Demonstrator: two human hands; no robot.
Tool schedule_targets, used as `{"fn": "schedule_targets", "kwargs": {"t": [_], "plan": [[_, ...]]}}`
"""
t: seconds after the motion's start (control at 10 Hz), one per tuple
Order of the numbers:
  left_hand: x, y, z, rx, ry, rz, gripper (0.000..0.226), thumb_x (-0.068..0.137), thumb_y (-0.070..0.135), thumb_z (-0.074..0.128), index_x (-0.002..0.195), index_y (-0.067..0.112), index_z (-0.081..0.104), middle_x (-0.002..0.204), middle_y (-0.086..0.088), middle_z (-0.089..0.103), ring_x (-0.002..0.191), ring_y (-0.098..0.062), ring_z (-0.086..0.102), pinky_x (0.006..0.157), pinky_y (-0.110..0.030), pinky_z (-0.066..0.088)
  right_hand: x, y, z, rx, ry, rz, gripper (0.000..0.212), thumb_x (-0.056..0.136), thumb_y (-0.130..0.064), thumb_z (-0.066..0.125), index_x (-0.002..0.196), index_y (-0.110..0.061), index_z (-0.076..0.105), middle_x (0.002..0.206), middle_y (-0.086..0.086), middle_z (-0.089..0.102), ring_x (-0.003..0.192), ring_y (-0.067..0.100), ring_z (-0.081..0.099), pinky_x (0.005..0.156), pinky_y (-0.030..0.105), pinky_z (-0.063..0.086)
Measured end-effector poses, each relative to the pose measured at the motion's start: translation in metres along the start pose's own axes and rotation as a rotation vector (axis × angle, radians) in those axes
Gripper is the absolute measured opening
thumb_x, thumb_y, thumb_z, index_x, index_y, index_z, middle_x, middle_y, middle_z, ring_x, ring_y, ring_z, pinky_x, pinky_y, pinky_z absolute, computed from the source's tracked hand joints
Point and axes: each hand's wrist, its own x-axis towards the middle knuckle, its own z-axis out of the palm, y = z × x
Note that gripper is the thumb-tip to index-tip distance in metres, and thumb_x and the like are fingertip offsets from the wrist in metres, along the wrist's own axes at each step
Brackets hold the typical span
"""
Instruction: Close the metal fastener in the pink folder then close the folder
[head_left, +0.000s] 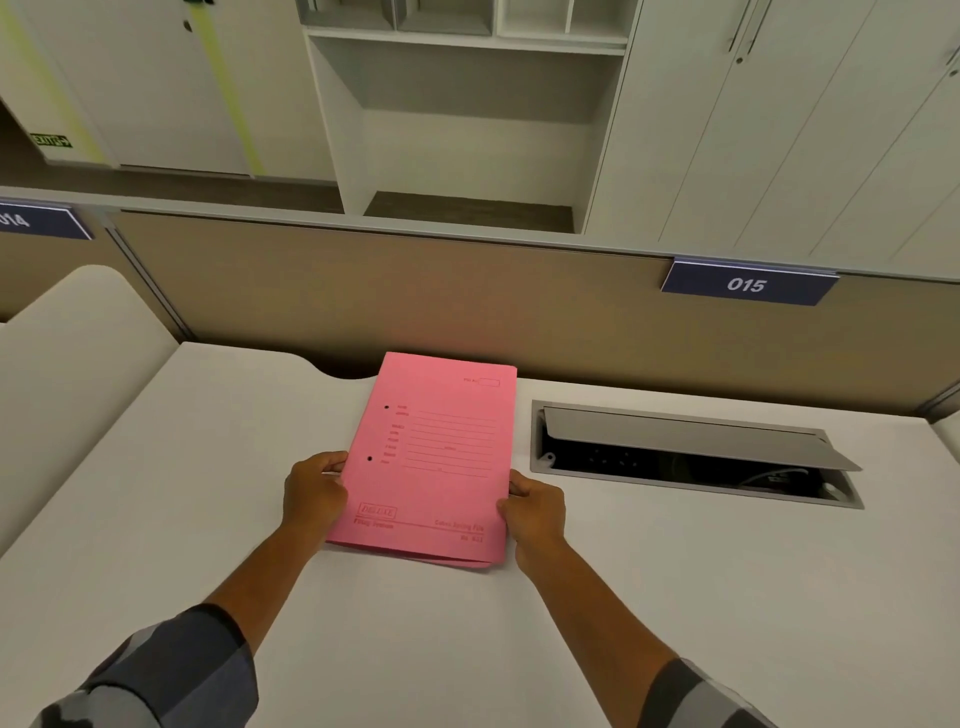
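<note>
Flat pink card folder (434, 457) lies shut on white desk (675, 597), left hand (314, 491) and right hand (532, 506) pinching its near side edges; fastener hidden, so press cover flat evenly.

an office: numbered desk partition (519, 312), white storage cabinets (779, 130), and a desk cable hatch (691, 447).
</note>
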Motion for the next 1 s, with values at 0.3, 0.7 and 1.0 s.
{"fn": "schedule_targets", "kwargs": {"t": [0.3, 0.7, 1.0], "plan": [[0.012, 0.003, 0.004, 0.055, -0.002, 0.006, 0.027, 0.107, 0.017, 0.046, 0.099, 0.029, 0.069, 0.104, -0.001, 0.07, 0.09, -0.035, 0.066, 0.067, -0.035, 0.053, 0.011, 0.005, 0.012, -0.153, 0.064, -0.057, 0.028, 0.094, 0.005, 0.048, 0.094, -0.002, 0.075, 0.096, 0.019, 0.075, 0.073, 0.024, 0.056, 0.063, 0.034, 0.041], [0.006, 0.021, 0.003, 0.217, -0.043, -0.015, 0.043, 0.104, 0.014, 0.052, 0.146, 0.014, 0.055, 0.142, -0.015, 0.062, 0.118, -0.042, 0.064, 0.098, -0.057, 0.056, 0.004, 0.0, 0.006, -0.415, 0.04, -0.208, 0.05, 0.091, -0.018, 0.073, 0.139, -0.013, 0.059, 0.126, 0.008, 0.057, 0.115, 0.027, 0.058, 0.096, 0.034, 0.051], [-0.029, 0.002, 0.021, 0.589, -0.079, 0.287, 0.071, 0.108, 0.033, 0.036, 0.165, 0.007, 0.004, 0.175, -0.016, -0.002, 0.162, -0.038, 0.002, 0.13, -0.057, 0.006, -0.009, 0.023, -0.026, -0.658, -0.072, -0.362, 0.058, 0.103, -0.045, 0.049, 0.154, -0.021, 0.037, 0.163, 0.002, 0.034, 0.15, 0.024, 0.033, 0.12, 0.044, 0.031]]}}
